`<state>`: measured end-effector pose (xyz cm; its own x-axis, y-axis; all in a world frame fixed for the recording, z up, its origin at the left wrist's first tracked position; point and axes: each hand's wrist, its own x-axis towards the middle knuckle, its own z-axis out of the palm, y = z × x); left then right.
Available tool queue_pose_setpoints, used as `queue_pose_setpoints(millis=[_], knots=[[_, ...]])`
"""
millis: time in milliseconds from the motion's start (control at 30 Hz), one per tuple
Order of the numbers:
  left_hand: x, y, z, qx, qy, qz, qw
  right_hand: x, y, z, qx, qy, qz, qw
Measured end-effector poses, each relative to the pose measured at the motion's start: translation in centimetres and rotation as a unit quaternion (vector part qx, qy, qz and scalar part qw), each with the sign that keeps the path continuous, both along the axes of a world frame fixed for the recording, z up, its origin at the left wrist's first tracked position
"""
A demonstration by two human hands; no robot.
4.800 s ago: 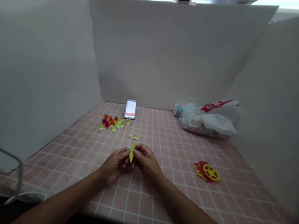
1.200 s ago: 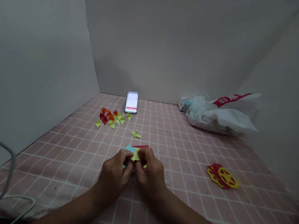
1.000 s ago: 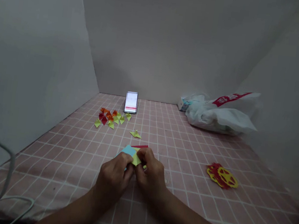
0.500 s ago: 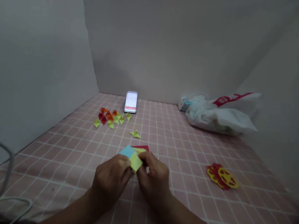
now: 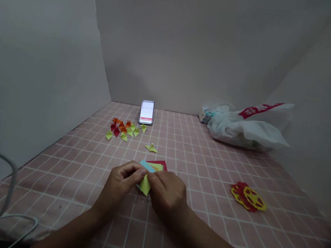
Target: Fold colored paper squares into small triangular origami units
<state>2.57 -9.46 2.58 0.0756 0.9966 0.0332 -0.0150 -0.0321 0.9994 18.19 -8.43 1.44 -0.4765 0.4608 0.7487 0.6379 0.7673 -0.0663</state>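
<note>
Between my two hands is a small piece of folded yellow paper (image 5: 145, 186), its point facing down toward me. My left hand (image 5: 120, 183) pinches its left side with thumb and fingertips. On its right side my right hand (image 5: 169, 191) is closed, the fingertips partly hidden behind the knuckles. Just beyond my hands lie colored paper sheets (image 5: 163, 164), with red, yellow and blue showing and the rest covered by the fingers. A yellow folded paper crane (image 5: 151, 148) sits by itself a little farther off.
Several red, orange and yellow paper cranes (image 5: 122, 129) cluster at the back left, near an upright phone (image 5: 146, 112). Red and yellow cutout shapes (image 5: 248, 197) lie at right. A white plastic bag (image 5: 243, 129) rests at the back right beside a small box (image 5: 205, 115). A cable (image 5: 11, 185) loops at left.
The yellow paper has gone from a flat diamond to a narrower shape with its point down. My left hand has turned and shifted slightly left; my right fingers have closed over the paper's edge.
</note>
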Motion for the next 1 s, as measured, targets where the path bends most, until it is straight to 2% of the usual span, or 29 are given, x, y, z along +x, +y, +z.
queue_pose_setpoints(millis=[167, 400, 633, 700, 833, 1000], knots=[[0.1, 0.1, -0.1, -0.019, -0.027, -0.011, 0.999, -0.1, 0.1, -0.2, -0.025, 0.025, 0.001, 0.999], [0.1, 0.1, 0.0, -0.018, -0.036, -0.022, 0.999, -0.4, 0.2, -0.9, -0.103, 0.128, 0.023, 0.986], [0.0, 0.5, -0.3, -0.028, -0.043, -0.031, 0.998, -0.3, 0.3, -1.1, -0.133, 0.137, 0.026, 0.981], [-0.1, 0.5, -0.4, -0.031, -0.047, -0.03, 0.998, -0.2, 0.3, -1.1, -0.166, 0.15, 0.04, 0.974], [-0.2, 0.6, -0.7, -0.037, -0.062, -0.018, 0.997, -0.2, 0.3, -0.9, -0.292, 0.203, 0.071, 0.932], [-0.2, 0.8, -1.3, -0.048, -0.082, 0.005, 0.995, -0.3, 0.5, -0.9, -0.427, 0.292, 0.101, 0.85]])
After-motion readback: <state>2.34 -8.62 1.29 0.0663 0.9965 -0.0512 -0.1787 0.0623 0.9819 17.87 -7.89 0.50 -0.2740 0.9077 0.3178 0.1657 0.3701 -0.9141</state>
